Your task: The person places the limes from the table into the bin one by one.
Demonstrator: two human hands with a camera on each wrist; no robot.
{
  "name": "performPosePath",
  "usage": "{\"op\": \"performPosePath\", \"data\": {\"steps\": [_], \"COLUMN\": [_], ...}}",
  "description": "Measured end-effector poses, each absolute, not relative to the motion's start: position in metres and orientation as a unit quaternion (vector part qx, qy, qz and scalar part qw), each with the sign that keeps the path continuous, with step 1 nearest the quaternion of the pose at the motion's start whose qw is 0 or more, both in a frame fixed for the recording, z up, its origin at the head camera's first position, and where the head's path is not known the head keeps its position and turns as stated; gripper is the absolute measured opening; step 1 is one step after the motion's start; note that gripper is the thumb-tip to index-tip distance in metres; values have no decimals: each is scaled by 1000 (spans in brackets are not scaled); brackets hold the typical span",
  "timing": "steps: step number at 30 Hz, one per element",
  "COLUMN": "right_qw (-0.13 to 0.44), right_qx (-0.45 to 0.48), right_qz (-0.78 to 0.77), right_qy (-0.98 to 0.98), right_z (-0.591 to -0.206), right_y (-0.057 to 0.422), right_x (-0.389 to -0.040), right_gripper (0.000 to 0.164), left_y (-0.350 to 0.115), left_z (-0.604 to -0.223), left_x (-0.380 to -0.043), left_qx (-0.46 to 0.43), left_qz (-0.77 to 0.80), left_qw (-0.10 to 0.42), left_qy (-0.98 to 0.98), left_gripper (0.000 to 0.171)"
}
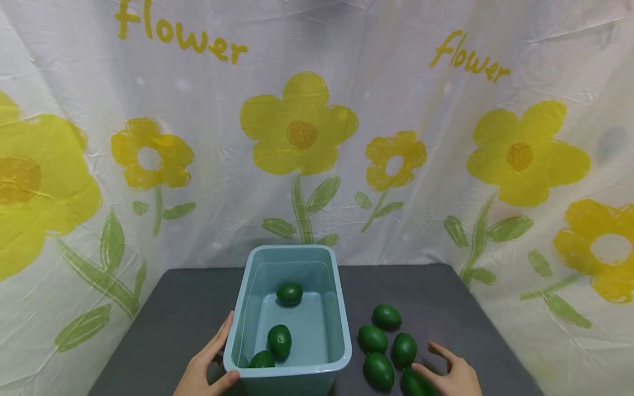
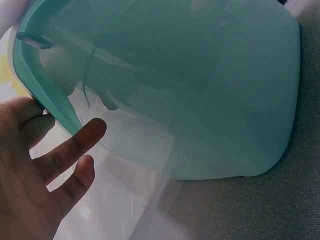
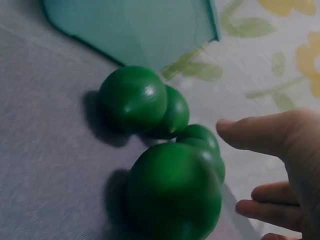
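In the head view a light blue bin (image 1: 289, 372) stands on the dark table, with three smooth green avocados (image 1: 279, 341) lying inside. My left hand (image 1: 205, 366) is at the bin's left side, thumb by the near corner and a fingertip by the rim. The left wrist view has that hand (image 2: 45, 165) beside the bin's wall (image 2: 200, 100), two fingers stretched out loosely. Right of the bin lies a group of several avocados (image 1: 378, 371). Over the nearest one, my right hand (image 1: 455, 374) spreads thumb and fingers apart; in the right wrist view the hand (image 3: 285, 155) holds nothing.
The dark grey tabletop (image 1: 198, 291) extends to both sides of the bin. A white curtain (image 1: 218, 165) printed with yellow flowers hangs behind the table and along both sides.
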State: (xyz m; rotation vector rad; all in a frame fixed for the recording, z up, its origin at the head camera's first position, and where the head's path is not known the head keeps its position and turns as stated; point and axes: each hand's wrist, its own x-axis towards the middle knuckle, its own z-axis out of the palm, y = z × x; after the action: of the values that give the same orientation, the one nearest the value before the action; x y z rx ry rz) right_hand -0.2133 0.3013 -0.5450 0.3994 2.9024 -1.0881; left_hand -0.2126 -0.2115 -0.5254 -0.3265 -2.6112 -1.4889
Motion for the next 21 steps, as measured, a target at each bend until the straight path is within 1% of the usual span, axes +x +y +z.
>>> {"op": "performPosePath", "data": {"steps": [6,10,15,18,21], "right_qw": [44,61,87,111,132], "right_qx": [127,126,113,97,78], "right_qz": [-327,-323,-317,-320,-316], "right_qy": [935,936,938,936,936], "right_z": [-557,-557,-554,-572,-604], "right_y": [308,309,309,321,341], "right_x": [-210,-210,-209,-213,-223], "right_gripper": [84,85,82,79,77], "left_y": [-212,-212,-212,-212,-212], "left_z": [-525,-524,-523,-524,-525], "left_x": [-213,-214,-214,-214,-213], "left_qx": [-110,-109,-108,-105,-103], "left_qz": [-487,-483,-480,-483,-485], "left_qw": [71,70,70,71,75], "left_qy": [-864,-866,-868,-866,-865], "left_gripper": [82,82,83,83,83]}}
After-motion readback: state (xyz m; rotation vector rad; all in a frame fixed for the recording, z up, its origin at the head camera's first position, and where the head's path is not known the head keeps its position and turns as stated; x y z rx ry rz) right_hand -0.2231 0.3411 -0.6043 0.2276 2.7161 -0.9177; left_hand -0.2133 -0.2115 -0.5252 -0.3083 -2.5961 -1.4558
